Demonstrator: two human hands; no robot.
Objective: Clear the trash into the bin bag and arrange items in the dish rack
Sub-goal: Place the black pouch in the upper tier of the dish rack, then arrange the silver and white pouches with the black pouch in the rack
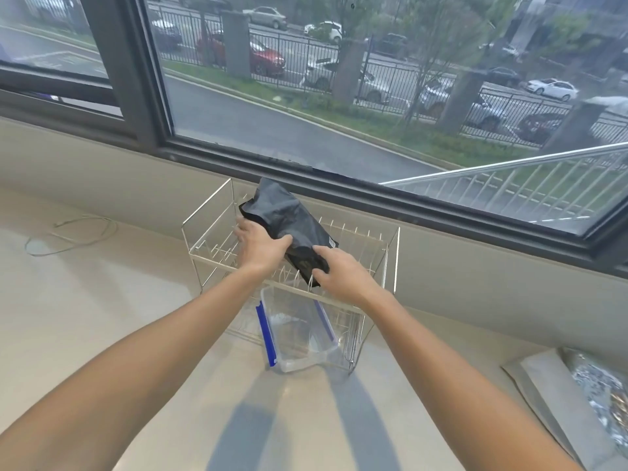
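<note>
A folded black bin bag (287, 217) lies across the upper tier of a two-tier wire dish rack (210, 212) that stands on the pale counter by the window. My left hand (260, 244) grips the bag's left side, thumb on top. Closed on the bag's near lower end is my right hand (339, 270). On the rack's lower tier sits a clear plastic container (299, 334) with blue clips; it sticks out past the rack's front.
A thin cord (73, 232) loops on the counter at the left. At the right edge lies a silvery foil packet (574, 385) with crumpled foil. The dark window frame (339, 185) runs right behind the rack.
</note>
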